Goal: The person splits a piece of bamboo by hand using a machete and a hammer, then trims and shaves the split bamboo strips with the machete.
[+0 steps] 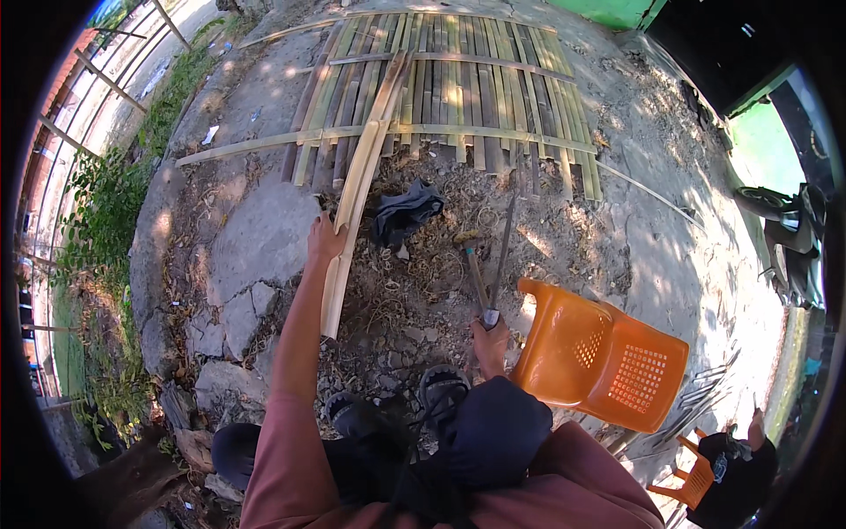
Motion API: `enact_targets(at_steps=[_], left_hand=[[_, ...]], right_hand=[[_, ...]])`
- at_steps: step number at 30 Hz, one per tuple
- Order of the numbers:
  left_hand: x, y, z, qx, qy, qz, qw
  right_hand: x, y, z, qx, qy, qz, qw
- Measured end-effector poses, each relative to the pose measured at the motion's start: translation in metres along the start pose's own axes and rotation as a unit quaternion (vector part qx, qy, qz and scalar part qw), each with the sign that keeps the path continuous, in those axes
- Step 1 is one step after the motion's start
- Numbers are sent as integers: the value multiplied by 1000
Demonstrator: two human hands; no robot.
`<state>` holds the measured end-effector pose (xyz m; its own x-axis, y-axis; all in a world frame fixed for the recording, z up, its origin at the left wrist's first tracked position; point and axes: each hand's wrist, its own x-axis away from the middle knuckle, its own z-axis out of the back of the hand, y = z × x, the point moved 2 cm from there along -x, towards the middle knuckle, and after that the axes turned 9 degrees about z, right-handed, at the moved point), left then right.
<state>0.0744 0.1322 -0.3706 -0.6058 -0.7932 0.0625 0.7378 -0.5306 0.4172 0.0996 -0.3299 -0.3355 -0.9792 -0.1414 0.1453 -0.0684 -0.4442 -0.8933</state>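
Note:
My left hand grips the edge of a long split bamboo strip, which slants from near my feet up onto a panel of bamboo slats. In my right hand, low and right of centre, is a long, narrow, dark-bladed knife pointing away from me. Beside the blade is a hammer with a wooden handle; its lower end meets the knife near my fist, and I cannot tell whether my fingers touch it. Between the strip and the hammer lies a crumpled dark cloth.
An orange plastic chair lies tipped over to my right. Farther lower right, a person in dark clothes is by another orange chair. Broken concrete slabs and plants border the left; a motorcycle stands at far right.

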Motion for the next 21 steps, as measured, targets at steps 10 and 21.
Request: enact_targets(at_steps=[10,21], left_hand=[[6,21,-37,133,47,-13,990],[88,-5,32,277,65,-59,957]], right_hand=[[29,-12,48,3,-17,25,1000],[11,-28,33,-179,-68,21,981]])
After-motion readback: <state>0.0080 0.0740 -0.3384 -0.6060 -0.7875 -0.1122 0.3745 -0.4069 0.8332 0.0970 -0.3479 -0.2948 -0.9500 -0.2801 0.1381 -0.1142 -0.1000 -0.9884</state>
